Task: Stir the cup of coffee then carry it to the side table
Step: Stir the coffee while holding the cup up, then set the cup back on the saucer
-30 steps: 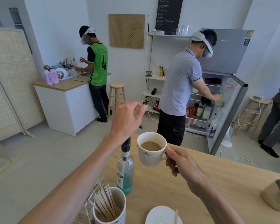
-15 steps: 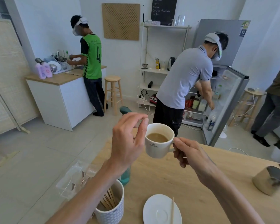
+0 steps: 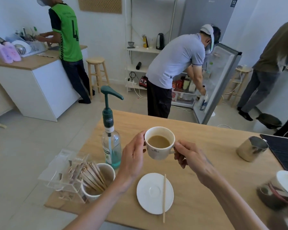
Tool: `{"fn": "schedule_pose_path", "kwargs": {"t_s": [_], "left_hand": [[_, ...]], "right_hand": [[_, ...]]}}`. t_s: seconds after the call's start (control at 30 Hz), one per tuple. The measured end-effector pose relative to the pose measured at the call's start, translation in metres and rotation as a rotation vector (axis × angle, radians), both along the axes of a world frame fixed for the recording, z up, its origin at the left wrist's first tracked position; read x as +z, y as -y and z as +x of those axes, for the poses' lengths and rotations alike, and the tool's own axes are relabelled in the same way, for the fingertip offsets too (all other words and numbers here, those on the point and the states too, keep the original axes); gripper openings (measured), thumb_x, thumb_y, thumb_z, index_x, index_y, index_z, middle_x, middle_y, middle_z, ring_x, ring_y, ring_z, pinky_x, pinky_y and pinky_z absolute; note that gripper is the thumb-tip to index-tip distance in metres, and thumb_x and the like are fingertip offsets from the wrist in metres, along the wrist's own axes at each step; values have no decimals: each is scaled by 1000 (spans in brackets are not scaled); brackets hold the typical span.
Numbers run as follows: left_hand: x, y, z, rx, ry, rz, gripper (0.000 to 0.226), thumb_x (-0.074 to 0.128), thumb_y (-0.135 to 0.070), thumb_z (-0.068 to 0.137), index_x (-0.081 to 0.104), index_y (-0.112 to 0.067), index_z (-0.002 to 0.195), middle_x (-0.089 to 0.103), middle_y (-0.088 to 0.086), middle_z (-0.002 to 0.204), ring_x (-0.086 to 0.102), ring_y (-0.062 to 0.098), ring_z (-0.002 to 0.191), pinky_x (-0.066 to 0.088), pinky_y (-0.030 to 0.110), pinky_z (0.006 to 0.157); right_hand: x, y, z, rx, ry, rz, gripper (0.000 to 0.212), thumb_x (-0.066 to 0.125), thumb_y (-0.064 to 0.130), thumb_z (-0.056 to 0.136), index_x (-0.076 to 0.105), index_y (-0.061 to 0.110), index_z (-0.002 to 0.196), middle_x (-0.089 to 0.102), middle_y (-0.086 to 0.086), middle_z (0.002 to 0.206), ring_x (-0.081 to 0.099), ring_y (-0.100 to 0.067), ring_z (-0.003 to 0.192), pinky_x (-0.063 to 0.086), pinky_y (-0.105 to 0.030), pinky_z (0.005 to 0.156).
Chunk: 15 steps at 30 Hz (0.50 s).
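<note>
Our right hand [image 3: 189, 156] pinches the handle of the coffee cup [image 3: 159, 143], and our left hand [image 3: 133, 156] closes against its wall at nine o'clock, both grips clamped on it. The cup hangs above the wooden surface [image 3: 206, 133], at twelve o'clock from the saucer [image 3: 152, 195], where the wooden stirrer [image 3: 164, 196] lies. We judge stirring finished and carrying begun; next we must keep it level, since the coffee sits fairly high.

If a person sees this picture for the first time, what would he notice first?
Most likely the cup of coffee in the centre, held above the table by both hands, left hand and right hand. Below it lies an empty saucer with a stirrer across it.
</note>
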<state>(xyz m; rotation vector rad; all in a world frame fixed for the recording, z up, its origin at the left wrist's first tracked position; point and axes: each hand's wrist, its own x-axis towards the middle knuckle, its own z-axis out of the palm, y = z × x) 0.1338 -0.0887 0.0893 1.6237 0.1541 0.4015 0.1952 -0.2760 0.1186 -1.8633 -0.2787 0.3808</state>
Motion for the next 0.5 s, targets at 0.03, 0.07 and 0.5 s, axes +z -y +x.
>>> {"fn": "schedule_pose_path", "kwargs": {"t_s": [0.03, 0.07, 0.5], "left_hand": [[-5, 4, -1, -14, -33, -32, 45, 28, -58, 108, 68, -43, 121, 76, -22, 116, 67, 0, 118, 56, 31, 100], [-10, 7, -2, -27, -68, -56, 42, 28, -55, 105, 68, -46, 115, 76, -26, 112, 67, -4, 115, 55, 26, 97], [-99, 20, -13, -27, -277, -48, 71, 31, -76, 97, 68, -18, 112, 71, 15, 109, 68, 27, 108, 57, 56, 98]], "right_hand": [[-8, 3, -1, -5, -19, 0, 38, 48, 29, 103, 59, 15, 70, 59, -3, 69, 49, -17, 63, 40, -33, 59], [-16, 5, -1, -9, -36, -4, 37, 49, 29, 103, 58, 15, 70, 59, -3, 69, 50, -17, 64, 41, -33, 59], [-110, 19, -10, -8, -167, -125, 32, 46, 23, 103, 59, 20, 74, 63, 1, 74, 62, -13, 68, 46, -28, 63]]}}
